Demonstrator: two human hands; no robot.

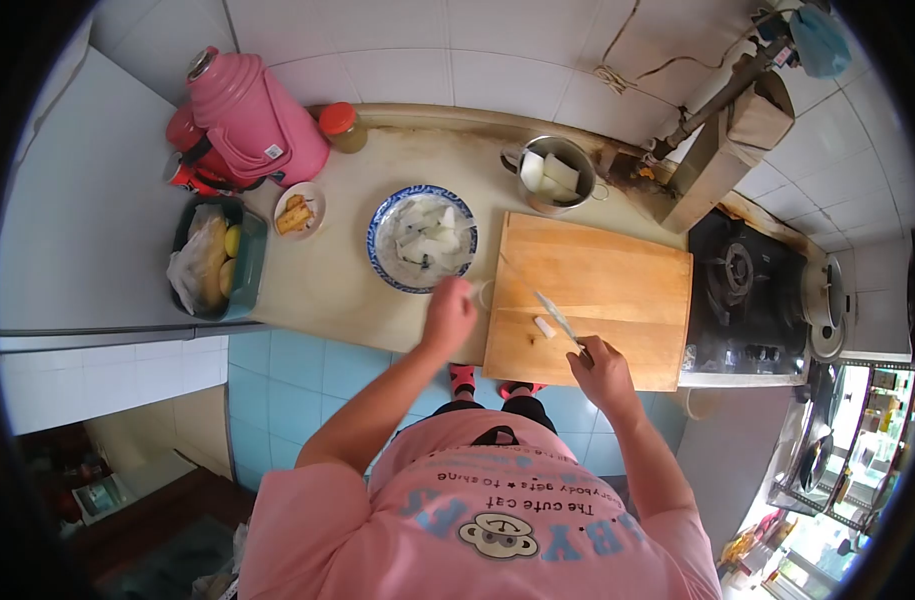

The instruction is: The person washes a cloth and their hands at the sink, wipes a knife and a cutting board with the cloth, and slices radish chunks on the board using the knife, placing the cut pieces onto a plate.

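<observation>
My right hand [604, 372] is wrapped round the handle of a knife [555, 315], whose blade lies over the wooden cutting board [597, 270]. A small white piece [544, 327] rests on the board beside the blade. My left hand [450, 312] is closed at the near edge of a blue-rimmed bowl [374, 262]; what it holds, if anything, is hidden. Pale translucent slices [427, 240] fill the middle of that bowl. Behind the board stands a metal pot [567, 150] with larger whitish chunks [550, 177] inside.
At the left are a pink flask [257, 120], a red-lidded jar [343, 128], a small plate [314, 222] with brown pieces and a green bin [247, 270] holding bags and yellow items. A black gas stove [747, 290] is right of the board.
</observation>
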